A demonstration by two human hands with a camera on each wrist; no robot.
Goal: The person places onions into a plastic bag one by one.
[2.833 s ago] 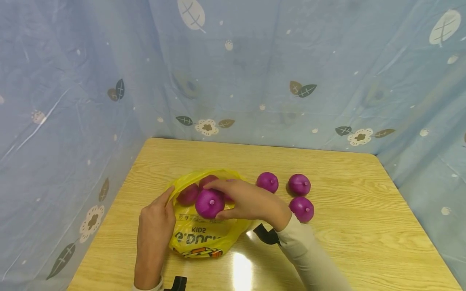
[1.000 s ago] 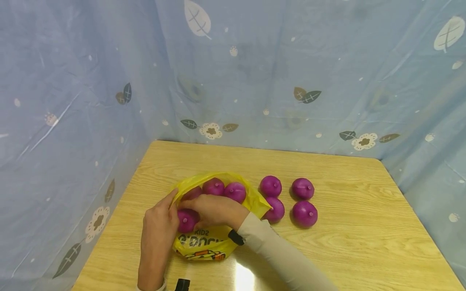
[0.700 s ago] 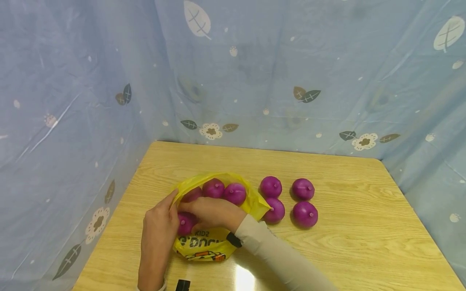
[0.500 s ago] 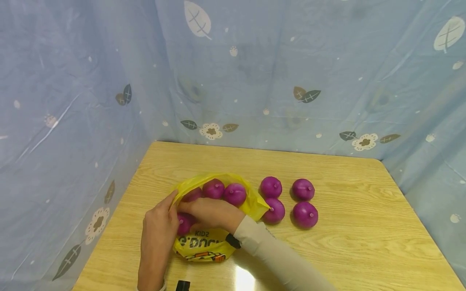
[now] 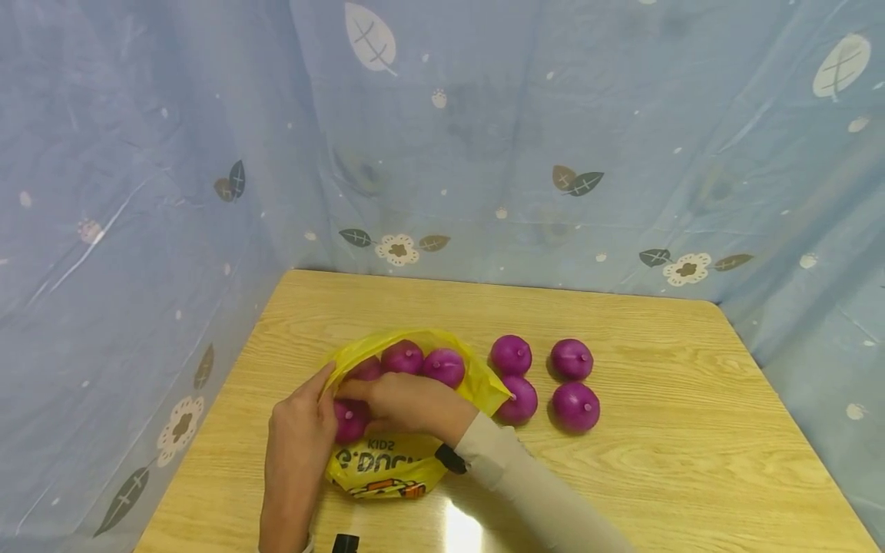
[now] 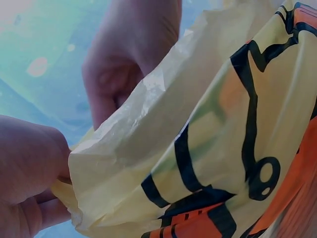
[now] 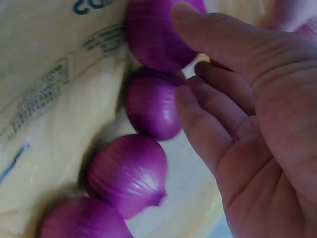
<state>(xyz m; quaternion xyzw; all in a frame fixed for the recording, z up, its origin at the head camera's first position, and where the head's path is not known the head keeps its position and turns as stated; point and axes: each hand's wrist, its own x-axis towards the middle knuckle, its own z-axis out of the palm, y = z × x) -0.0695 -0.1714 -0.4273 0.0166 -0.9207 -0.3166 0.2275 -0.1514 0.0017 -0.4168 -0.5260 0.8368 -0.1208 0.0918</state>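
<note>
My left hand [image 5: 300,434] pinches the left rim of a yellow plastic bag [image 5: 387,465] with a printed duck design, holding its mouth wide. Inside the bag, my right hand [image 5: 418,403] grips a red onion [image 5: 349,422] beside the left hand. In the right wrist view, the thumb lies on that onion [image 7: 158,37]; the far side of the grip is hidden. Several other red onions [image 5: 445,367] sit along the back of the bag. The left wrist view shows the left fingers [image 6: 32,153] on the bag's edge.
Several loose red onions [image 5: 575,407] stand right of the bag; one [image 5: 518,401] is close against the bag's right corner. The wooden table [image 5: 691,430] is bounded by a blue patterned curtain [image 5: 484,138] behind and at both sides.
My right hand has carried the onion from above the bag down to the left, into it. Over the last half second the onion shifts slightly right. My left hand keeps the rim.
</note>
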